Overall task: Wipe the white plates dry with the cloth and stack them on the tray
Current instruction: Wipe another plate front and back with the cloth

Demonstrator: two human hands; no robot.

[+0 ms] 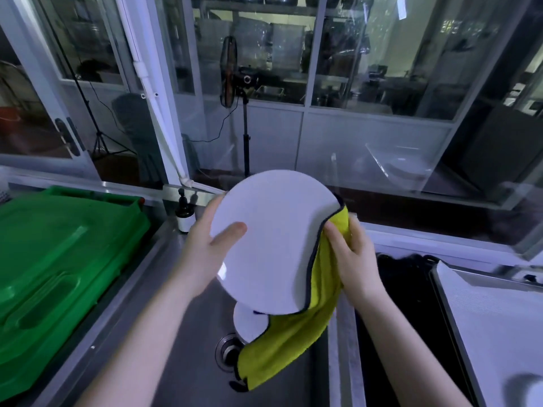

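I hold a round white plate (pixel 274 236) tilted up over the steel sink (pixel 191 362). My left hand (pixel 205 245) grips its left rim, thumb lying across the plate's face. My right hand (pixel 351 254) grips a yellow cloth (pixel 293 342) with a dark hem against the plate's right edge; the cloth wraps behind the plate and hangs down into the sink. Another white plate (pixel 249 323) lies in the sink below, partly hidden by the held plate and the cloth. A pale tray (pixel 493 324) sits at the right.
A green plastic bin lid (pixel 58 259) fills the counter to the left. A dark pump bottle (pixel 185 214) stands behind the sink. A black area (pixel 402 289) lies between sink and tray. The sink drain (pixel 227 352) shows below the plates. Glass partitions rise behind.
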